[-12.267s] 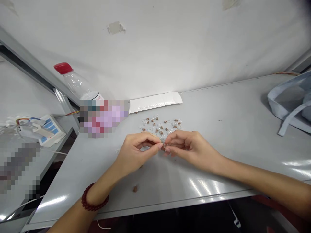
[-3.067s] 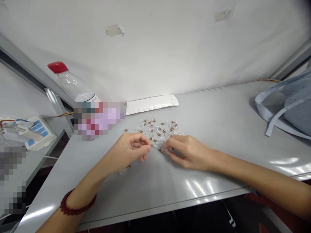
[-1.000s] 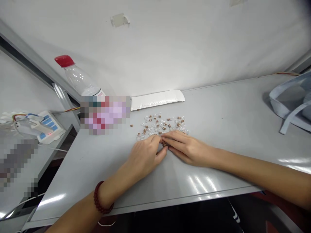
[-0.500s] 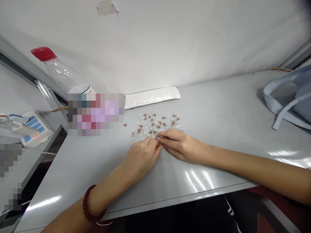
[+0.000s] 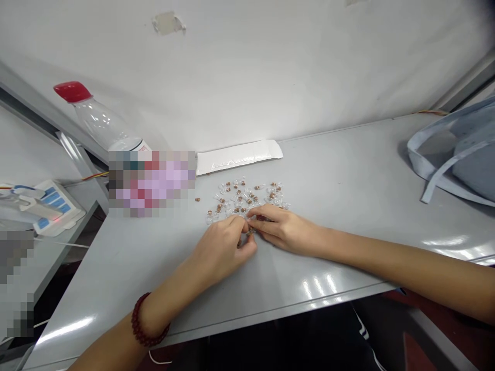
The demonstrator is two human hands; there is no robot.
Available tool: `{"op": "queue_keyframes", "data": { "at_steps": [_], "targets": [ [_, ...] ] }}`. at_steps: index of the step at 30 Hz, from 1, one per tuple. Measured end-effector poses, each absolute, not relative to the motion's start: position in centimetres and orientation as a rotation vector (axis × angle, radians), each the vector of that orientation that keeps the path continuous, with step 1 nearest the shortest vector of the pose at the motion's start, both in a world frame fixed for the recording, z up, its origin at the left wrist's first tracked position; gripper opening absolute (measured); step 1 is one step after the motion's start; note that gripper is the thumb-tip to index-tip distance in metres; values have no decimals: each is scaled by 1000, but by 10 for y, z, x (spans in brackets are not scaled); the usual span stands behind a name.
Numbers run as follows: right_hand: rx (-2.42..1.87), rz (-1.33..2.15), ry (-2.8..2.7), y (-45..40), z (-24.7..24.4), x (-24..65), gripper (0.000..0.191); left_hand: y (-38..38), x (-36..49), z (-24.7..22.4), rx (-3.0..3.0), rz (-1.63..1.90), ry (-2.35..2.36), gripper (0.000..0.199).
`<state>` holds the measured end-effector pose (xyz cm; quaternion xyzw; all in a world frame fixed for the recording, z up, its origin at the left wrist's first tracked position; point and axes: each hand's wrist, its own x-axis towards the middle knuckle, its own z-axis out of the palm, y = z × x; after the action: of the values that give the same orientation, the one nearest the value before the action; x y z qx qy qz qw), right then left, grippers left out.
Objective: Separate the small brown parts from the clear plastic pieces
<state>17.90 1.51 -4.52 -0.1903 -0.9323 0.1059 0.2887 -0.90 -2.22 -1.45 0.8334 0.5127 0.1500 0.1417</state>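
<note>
Several tiny clear glass bottles with brown corks lie spread on the grey table. My left hand, a dark red bead bracelet on its wrist, rests at the near edge of the pile, thumb and index finger curled round a small corked piece. My right hand lies against it from the right, its fingers bent together over the near bottles; what is under them is hidden. The fingertips of both hands nearly meet. A single cork lies left of the pile.
Behind the pile a white padded packet lies by the wall. At the left are a red-capped clear bottle, a blurred-out lilac item and a white-blue box with wires. A grey-blue bag with a strap sits at the right.
My left thumb has parted a little from its index finger, showing the small piece between them. The view has shifted slightly, while my right hand stays beside the pile.
</note>
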Motion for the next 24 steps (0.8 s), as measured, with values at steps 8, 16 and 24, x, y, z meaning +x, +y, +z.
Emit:
{"op": "queue_keyframes", "data": {
  "at_steps": [8, 16, 24],
  "targets": [
    [-516, 412, -2464, 15, -41, 180, 28, -19, -9, -12, 2360, 394, 1518, 21],
    [-507, 465, -2416, 16, -42, 181, 25, -15, -13, -9, 2223, 478, 1489, 15],
    [-632, 316, -2436, 18, -46, 179, 23, -24, -19, -5, 2376, 370, 1423, 8]
  ]
}}
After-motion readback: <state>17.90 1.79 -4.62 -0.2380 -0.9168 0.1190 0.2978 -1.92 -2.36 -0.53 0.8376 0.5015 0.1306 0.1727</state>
